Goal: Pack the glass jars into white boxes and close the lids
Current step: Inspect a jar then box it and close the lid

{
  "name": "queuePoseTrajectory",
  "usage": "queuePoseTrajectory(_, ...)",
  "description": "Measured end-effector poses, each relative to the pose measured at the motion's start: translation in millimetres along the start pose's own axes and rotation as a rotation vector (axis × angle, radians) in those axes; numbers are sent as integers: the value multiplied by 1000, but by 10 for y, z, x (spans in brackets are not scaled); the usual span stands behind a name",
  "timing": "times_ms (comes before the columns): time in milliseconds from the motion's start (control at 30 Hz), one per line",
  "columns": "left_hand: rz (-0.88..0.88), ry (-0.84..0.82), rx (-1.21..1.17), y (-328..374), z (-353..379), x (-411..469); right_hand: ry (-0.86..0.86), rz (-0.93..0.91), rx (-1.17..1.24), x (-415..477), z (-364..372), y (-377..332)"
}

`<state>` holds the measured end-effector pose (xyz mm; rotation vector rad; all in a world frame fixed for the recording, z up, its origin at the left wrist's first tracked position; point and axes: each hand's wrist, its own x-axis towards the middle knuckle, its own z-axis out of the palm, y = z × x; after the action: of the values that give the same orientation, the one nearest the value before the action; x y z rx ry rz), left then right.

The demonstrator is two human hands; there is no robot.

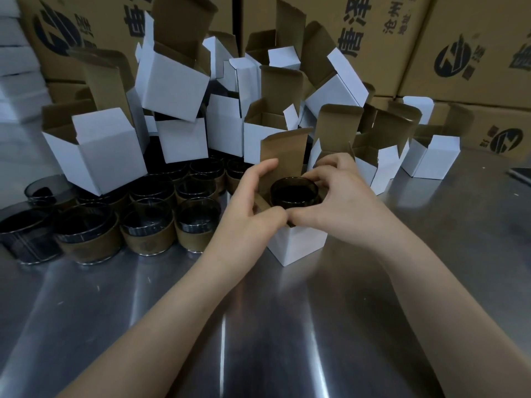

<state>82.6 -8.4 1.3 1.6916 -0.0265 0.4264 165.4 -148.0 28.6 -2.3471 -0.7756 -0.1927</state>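
A small white box [297, 244] stands on the steel table [287, 326], its brown-lined lid flap [283, 156] raised at the back. A dark glass jar [294, 193] sits in its mouth, the rim showing above the edge. My left hand [253, 202] holds the box's left side, fingers against the lid flap and thumb at the front edge. My right hand [336, 196] curls round the jar's right side, fingers on the rim. The two thumbs meet at the front of the box.
Several dark glass jars with brown sleeves [149, 222] crowd the table to the left. Open white boxes [172, 81] pile up behind and to the right [431, 159]. Large brown cartons [431, 38] wall the back. A dark flat object [521, 173] lies at the right edge.
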Motion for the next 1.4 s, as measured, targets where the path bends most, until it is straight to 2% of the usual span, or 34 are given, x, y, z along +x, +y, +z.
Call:
queuePoseTrajectory(267, 145, -20, 153, 26, 82, -95, -200, 63, -3, -10, -150, 26)
queuePoseTrajectory(567, 279, -79, 331, 51, 128, -154, -310, 136, -29, -40, -274, 13)
queuePoseTrajectory(1167, 176, -95, 198, 35, 38, -96, -394, 142, 94, 20, -252, 86)
queuePoseTrajectory(1400, 147, -87, 149, 14, 11, -62, -334, 198, 206, 31, -168, 84)
